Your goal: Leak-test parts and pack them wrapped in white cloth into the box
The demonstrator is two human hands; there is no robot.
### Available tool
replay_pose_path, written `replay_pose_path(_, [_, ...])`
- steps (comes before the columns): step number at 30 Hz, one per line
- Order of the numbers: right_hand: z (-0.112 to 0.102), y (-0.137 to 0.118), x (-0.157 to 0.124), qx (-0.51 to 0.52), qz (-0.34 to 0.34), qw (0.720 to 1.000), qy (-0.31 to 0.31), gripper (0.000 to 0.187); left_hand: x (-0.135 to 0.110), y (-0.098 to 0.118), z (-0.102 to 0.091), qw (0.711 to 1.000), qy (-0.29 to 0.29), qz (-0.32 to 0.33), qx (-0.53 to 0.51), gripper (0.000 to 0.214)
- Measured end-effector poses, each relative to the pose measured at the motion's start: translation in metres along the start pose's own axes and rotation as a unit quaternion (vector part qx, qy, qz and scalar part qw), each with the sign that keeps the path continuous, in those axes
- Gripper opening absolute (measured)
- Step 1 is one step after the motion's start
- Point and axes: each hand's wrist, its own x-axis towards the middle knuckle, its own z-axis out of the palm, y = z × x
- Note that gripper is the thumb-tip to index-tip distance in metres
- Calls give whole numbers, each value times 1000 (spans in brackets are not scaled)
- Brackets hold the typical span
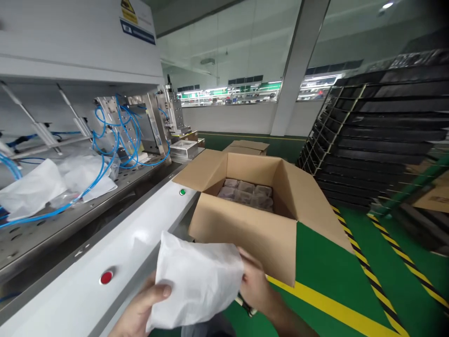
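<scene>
A white, soft-looking bag is held up between my two hands, and whatever is inside it is hidden. My left hand grips its lower left side, thumb pressed on the front. At the bag's right edge, my right hand has its fingers closed on it, partly behind the material. Just beyond the bag stands an open cardboard box with its flaps folded outward. Several wrapped bundles lie inside the box in rows.
To the left is a machine bench with a white front panel, a red button and a green button. White bags and blue air hoses lie on it. A rack of black trays stands at right.
</scene>
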Motion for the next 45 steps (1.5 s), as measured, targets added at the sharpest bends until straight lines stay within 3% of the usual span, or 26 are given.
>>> replay_pose_path(2, [-16, 1, 9, 56, 0, 989, 136, 34, -1, 12, -1, 998, 17, 34, 53, 85])
replay_pose_path(4, [-29, 1, 17, 132, 3, 969, 209, 34, 1, 23, 3, 989, -3, 72, 128, 83])
replay_pose_path(5, [-34, 0, 19, 168, 2, 966, 194, 40, 4, 28, 8, 982, -30, 86, 167, 81])
replay_pose_path(8, [-41, -8, 26, 243, 21, 970, -18, 60, 15, 37, 29, 953, -162, 83, 240, 77])
replay_pose_path(11, [-42, -24, 33, 316, 103, 916, -224, 76, 25, 45, 49, 930, -268, 54, 245, 76])
replay_pose_path(14, [-45, -35, 40, 354, 170, 855, -339, 86, 33, 55, 60, 904, -298, 64, 298, 67])
replay_pose_path(15, [-46, -35, 41, 344, 172, 852, -354, 86, 35, 59, 63, 890, -300, 75, 334, 64])
replay_pose_path(18, [-54, -27, 43, 264, 122, 898, -330, 85, 44, 69, 70, 839, -314, 117, 428, 63])
replay_pose_path(20, [-59, -17, 42, 238, 108, 915, -308, 85, 53, 74, 75, 819, -331, 145, 445, 68])
replay_pose_path(25, [-60, 1, 38, 291, 192, 893, -284, 79, 80, 79, 86, 805, -361, 180, 434, 69])
replay_pose_path(30, [-70, -4, 31, 324, 232, 880, -258, 75, 99, 81, 87, 791, -380, 181, 443, 75])
replay_pose_path(33, [-104, -7, 24, 273, 222, 914, -205, 72, 115, 81, 85, 786, -363, 220, 450, 89])
replay_pose_path(35, [-138, -4, 23, 228, 191, 946, -132, 69, 135, 78, 84, 765, -280, 288, 503, 95])
replay_pose_path(36, [-157, -2, 25, 211, 177, 958, -82, 67, 147, 75, 84, 739, -220, 328, 546, 95])
replay_pose_path(38, [-195, 3, 37, 180, 161, 968, 61, 66, 177, 66, 86, 655, -99, 394, 637, 96])
replay_pose_path(40, [-229, 8, 57, 141, 161, 948, 235, 70, 207, 55, 90, 574, -18, 420, 703, 103])
replay_pose_path(41, [-242, 10, 69, 114, 162, 931, 306, 72, 220, 49, 91, 548, 3, 418, 724, 108])
replay_pose_path(43, [-262, 15, 93, 37, 159, 908, 385, 73, 241, 36, 93, 528, 25, 416, 740, 110])
replay_pose_path(45, [-272, 23, 114, -52, 154, 903, 398, 71, 254, 25, 92, 520, 40, 434, 734, 100])
